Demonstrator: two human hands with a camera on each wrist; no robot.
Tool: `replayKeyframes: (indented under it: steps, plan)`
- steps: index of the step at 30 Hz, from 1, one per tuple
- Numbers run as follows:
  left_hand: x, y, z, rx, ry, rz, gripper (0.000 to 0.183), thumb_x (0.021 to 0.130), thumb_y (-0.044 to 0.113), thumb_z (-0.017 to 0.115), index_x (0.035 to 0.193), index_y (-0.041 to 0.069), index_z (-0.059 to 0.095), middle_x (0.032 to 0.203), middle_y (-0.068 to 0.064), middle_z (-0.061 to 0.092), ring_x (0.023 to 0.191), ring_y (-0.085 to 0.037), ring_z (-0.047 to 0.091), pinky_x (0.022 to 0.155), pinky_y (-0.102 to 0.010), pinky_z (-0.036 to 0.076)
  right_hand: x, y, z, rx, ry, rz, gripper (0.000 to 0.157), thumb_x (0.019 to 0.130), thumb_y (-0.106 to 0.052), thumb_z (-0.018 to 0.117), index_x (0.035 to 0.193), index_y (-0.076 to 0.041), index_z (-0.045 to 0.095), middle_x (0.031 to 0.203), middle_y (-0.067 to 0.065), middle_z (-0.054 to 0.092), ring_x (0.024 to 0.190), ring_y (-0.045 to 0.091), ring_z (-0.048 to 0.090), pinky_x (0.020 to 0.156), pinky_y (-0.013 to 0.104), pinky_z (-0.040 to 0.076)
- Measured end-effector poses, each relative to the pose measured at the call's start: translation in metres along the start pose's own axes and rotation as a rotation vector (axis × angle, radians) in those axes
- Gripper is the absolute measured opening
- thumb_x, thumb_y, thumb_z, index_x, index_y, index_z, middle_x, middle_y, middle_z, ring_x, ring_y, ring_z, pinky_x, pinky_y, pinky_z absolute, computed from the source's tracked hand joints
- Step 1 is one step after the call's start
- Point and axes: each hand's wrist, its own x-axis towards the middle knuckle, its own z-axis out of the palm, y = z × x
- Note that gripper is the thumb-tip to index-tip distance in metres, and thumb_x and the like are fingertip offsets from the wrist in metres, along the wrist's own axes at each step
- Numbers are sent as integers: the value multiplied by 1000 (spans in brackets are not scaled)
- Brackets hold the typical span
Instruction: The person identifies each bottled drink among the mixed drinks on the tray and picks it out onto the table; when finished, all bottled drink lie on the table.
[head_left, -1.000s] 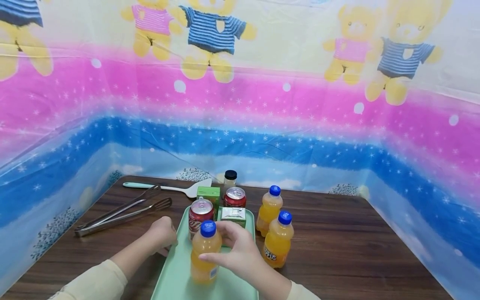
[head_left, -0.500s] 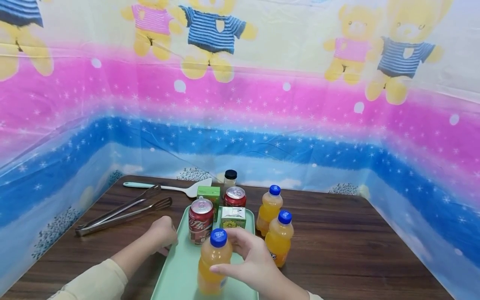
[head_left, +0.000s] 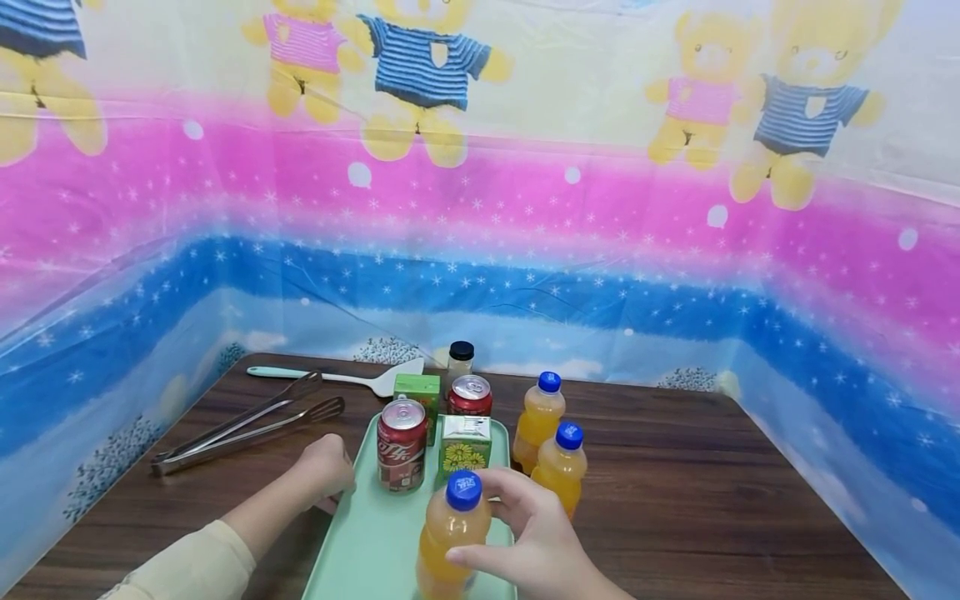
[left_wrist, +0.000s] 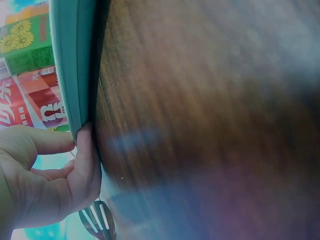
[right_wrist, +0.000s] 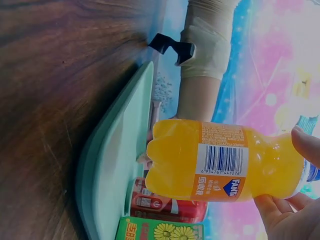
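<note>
My right hand [head_left: 540, 533] holds an orange Fanta bottle [head_left: 450, 542] with a blue cap, thumb and fingers around its upper part. The bottle stands upright over the near half of the pale green tray [head_left: 352, 550]; in the right wrist view its base [right_wrist: 152, 160] looks slightly above the tray. My left hand [head_left: 326, 467] pinches the tray's left rim [left_wrist: 75, 65] between thumb and fingers. Toward the tray's far end stand a red soda can [head_left: 401, 450] and a green drink carton [head_left: 465, 446] with yellow flowers. Behind them are another green carton [head_left: 417, 390] and a red can [head_left: 471, 393].
Two more orange Fanta bottles [head_left: 540, 417] stand right of the tray, the nearer one partly hidden by my right hand. Metal tongs [head_left: 247, 425] lie on the left of the wooden table [head_left: 712, 500]. A turner [head_left: 337, 377] and black-capped jar [head_left: 461, 357] are at the back.
My right hand has moved the Fanta bottle right and toward me, uncovering the front can and the flowered carton. The left hand has stayed on the tray's rim.
</note>
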Motion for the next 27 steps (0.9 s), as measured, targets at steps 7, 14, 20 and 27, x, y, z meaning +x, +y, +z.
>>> replayKeyframes:
  steps: [7,14,20,27]
  plan:
    - [1,0,1,5,5,2,15,74,-10,66,73,-3,52,71,-15,52,57,-22,59,46,-34,55,-16,-4,-9,-24,36,42,48,80,-14,74,124,-8,55,118,9,59,107,26,59,91,32,49]
    - [2,-1,2,0,9,8,15,74,-10,66,74,-4,52,71,-15,52,57,-22,59,45,-34,55,-30,-13,-19,-37,128,156,50,78,-14,76,123,-5,55,118,9,60,107,23,60,91,32,49]
    - [-2,2,-1,12,13,-2,15,75,-9,66,76,-4,52,72,-15,52,57,-23,59,46,-34,55,-41,-16,-26,-49,226,195,50,75,-10,78,120,-5,57,116,9,62,107,23,59,91,32,49]
    - [-2,2,-1,8,1,-5,15,75,-9,64,76,-3,51,72,-14,52,58,-23,58,46,-34,55,-52,-13,-34,-112,320,212,51,73,-10,79,118,-3,57,112,8,64,104,21,61,87,31,51]
